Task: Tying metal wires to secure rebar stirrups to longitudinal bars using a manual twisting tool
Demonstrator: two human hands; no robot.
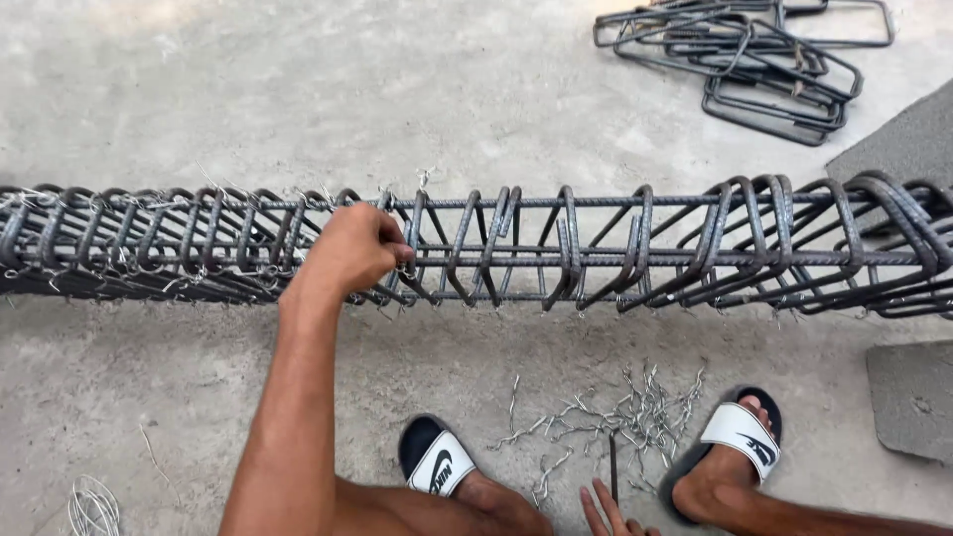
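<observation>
I'm pinching a thin tie wire [405,266] with my closed left hand [349,248] on the rebar cage [635,248]: stiff, heavy; wire bendy. Right hand [611,514] open, fingers reaching over loose wire pieces [615,417].

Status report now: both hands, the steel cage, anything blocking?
Left hand closed on rebar cage, at a tie. Right hand open, fingers over loose wire ties on floor. Nothing blocking.
</observation>
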